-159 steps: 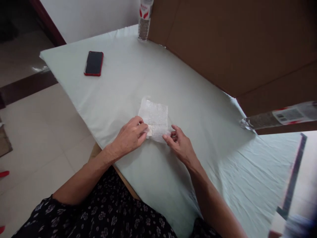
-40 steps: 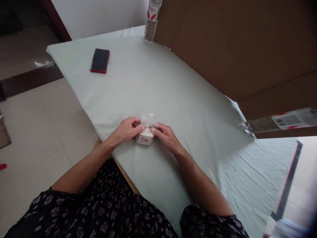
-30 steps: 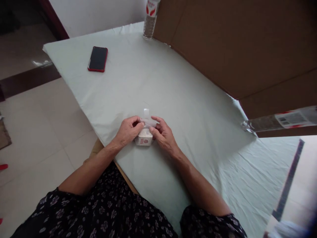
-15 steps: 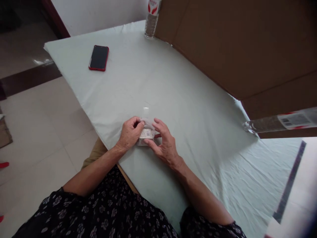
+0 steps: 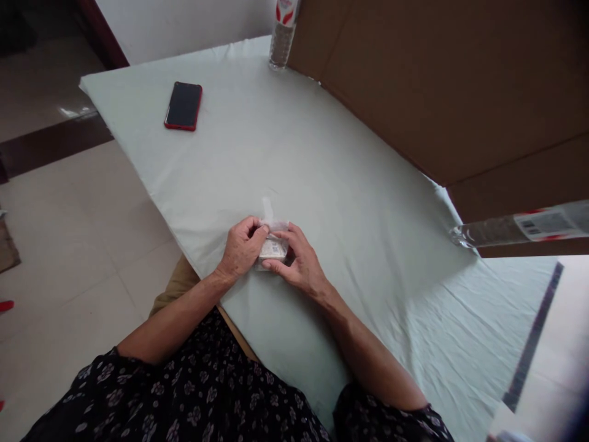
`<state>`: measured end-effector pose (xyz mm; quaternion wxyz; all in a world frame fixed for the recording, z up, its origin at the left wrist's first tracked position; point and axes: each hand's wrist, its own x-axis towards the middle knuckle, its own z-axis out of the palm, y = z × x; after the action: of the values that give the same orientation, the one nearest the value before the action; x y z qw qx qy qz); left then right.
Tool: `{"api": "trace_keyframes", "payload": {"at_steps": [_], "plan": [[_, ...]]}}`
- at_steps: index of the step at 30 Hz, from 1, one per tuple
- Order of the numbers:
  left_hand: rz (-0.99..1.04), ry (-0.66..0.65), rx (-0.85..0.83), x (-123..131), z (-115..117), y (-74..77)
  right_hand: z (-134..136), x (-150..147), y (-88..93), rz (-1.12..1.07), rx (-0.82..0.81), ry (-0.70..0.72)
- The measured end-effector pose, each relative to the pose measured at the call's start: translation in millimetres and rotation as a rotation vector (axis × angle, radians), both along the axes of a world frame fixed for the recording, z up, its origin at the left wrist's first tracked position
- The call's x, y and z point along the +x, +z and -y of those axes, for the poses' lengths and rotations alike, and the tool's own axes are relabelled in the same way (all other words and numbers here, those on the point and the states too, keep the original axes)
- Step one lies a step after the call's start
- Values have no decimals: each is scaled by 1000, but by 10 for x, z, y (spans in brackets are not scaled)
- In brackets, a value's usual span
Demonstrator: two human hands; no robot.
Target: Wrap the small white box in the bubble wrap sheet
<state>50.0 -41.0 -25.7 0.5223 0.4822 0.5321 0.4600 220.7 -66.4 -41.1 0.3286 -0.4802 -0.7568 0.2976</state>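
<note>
A small white box wrapped in clear bubble wrap (image 5: 272, 248) rests on the pale green tablecloth (image 5: 322, 172) near the table's front edge. My left hand (image 5: 239, 250) is curled against its left side, fingers pinching the wrap. My right hand (image 5: 298, 264) grips it from the right and front, thumb under, fingers over the top. A short strip of clear wrap or tape (image 5: 267, 207) sticks up just behind the box.
A red-cased phone (image 5: 184, 105) lies face up at the far left of the table. A water bottle (image 5: 283, 34) stands at the back beside a large cardboard sheet (image 5: 437, 86). Another bottle (image 5: 519, 226) lies on its side at the right.
The flat sheet of bubble wrap seen at first is now folded round the small box. Over the last second my right hand slid from the top round to the box's front.
</note>
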Motion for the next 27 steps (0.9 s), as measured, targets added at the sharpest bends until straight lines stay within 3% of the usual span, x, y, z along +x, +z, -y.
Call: {"api": "trace_keyframes", "payload": {"at_steps": [5,10,17,20,24,27], "plan": [[103,-16,-70,18,-4,66,-4,-35,85,-52,-25,-32],[116,-38,-130,0,-37,101,-101,-50,236,-97,-233,-18],[21,-62,-99,-28,-50,57,-143,-104,45,-217,-341,-202],[-67,-33,2,-55,71,27,-169,-105,37,-196,-340,-237],[-290,140,286,-83,300,-37,-196,-107,126,-112,-366,-267],[-405,119,487,-57,374,-94,-196,-107,170,-17,-343,-267]]}}
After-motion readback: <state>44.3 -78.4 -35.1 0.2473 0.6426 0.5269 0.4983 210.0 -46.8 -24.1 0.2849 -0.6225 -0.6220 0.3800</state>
